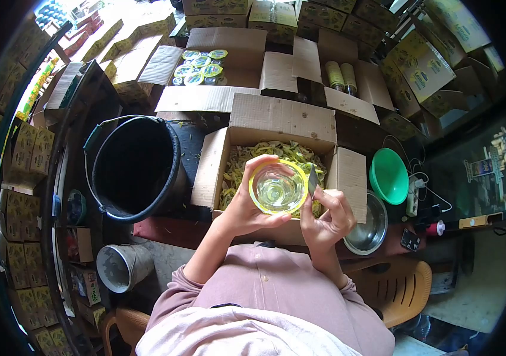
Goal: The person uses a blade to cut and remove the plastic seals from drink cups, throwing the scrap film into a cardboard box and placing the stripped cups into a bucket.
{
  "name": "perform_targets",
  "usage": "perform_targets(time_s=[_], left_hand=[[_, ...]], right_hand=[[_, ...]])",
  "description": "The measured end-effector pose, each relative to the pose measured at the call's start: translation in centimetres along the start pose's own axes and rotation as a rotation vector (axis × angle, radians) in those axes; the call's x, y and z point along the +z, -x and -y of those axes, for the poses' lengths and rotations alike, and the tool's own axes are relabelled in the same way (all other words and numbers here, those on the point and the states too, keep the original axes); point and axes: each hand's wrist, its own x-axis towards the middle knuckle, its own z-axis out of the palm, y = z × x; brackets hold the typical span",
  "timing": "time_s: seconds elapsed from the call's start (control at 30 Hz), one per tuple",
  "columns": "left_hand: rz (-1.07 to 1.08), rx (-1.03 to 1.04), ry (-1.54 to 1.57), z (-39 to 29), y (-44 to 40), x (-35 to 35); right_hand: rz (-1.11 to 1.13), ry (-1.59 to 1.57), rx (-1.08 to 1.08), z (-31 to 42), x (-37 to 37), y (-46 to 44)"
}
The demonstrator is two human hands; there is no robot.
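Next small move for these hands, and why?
Probably draw the blade lightly around the yellow-rimmed cup: the left hand steadies the cup, the right hand holds the blade right beside its rim, and the open carton below already contains yellow-green scraps.

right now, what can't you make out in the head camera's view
In the head view:
Black plastic bucket: bottom lost in shadow.
Loose yellow-green strips: partly hidden by the left hand, right hand and clear yellow-rimmed plastic cup.
Round green-and-yellow lids: lettering too small to read.
Flat grey pointed piece: lower end hidden by the right hand.
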Motion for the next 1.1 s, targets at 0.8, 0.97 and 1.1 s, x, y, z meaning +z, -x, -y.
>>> perform_targets(time_s=[0.8,0.97,1.1], left_hand=[[-0.019,-0.068,0.258,1.1,0.4,0.3],[0.034,-0.065,0.178,0.9,0.4,0.0],[0.071,-0.066,0.099,0.7,0.5,-0.5]], right_hand=[[0.02,-0.046,0.052,0.4,-0.1,-0.1],[0.023,0.002,0.032,0.3,-0.3,-0.3],[0.052,0.011,0.019,0.4,-0.3,-0.5]])
